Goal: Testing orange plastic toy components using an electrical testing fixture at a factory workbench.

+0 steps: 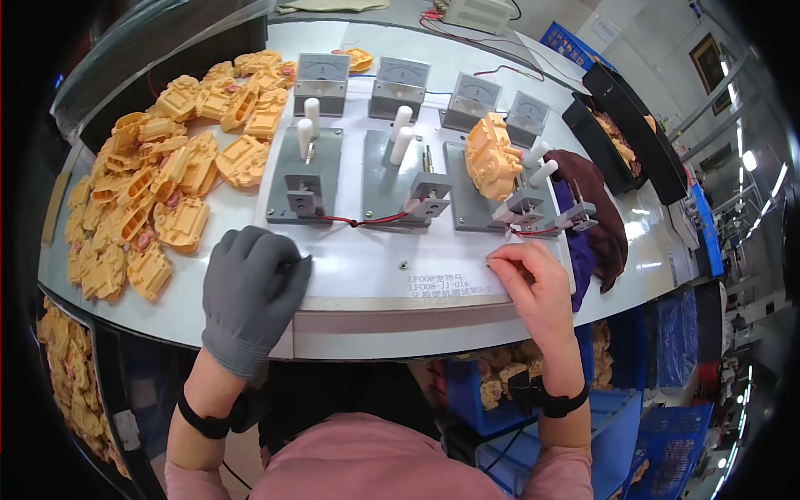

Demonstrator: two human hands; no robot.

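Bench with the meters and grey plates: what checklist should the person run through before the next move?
1. Orange part standing on the right grey plate: ok.
2. Orange parts on the left grey plate and middle grey plate: not ok, neither carries one.
3. Loose orange pile lying on the left hand's side: ok.
4. Both hands gloved: not ok; the left hand is, the right hand is bare.
5. Right fingertips free of small items: cannot tell.
6. Readings of the four meters: cannot tell, too small.
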